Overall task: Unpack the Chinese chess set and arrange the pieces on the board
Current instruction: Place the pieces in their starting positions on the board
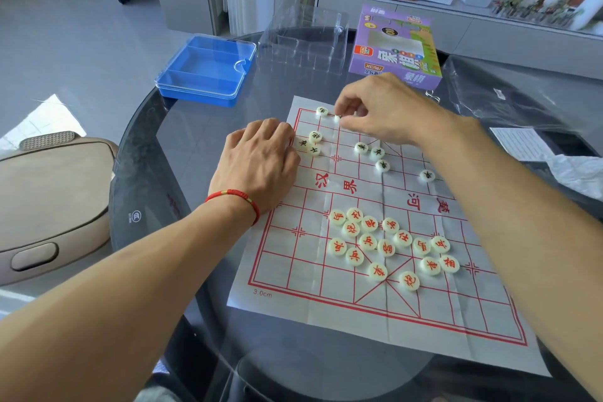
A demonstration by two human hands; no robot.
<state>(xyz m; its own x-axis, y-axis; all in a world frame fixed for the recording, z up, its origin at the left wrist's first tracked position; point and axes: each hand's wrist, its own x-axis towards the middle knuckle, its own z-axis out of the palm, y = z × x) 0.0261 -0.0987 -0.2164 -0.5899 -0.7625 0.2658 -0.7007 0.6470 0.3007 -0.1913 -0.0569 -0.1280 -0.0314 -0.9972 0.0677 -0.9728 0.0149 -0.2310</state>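
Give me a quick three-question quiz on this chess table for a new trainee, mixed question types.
1. True or false: the red-lettered pieces lie clustered on the near half of the board.
2. Which hand pinches a piece at the far edge: A) left hand B) right hand?
3. Fill in: the blue case looks ___ of pieces.

Key: 1 true; 2 B; 3 empty.

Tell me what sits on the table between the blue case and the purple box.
Between the blue case and the purple box sits only a clear plastic tray, seemingly empty. The head view shows it.
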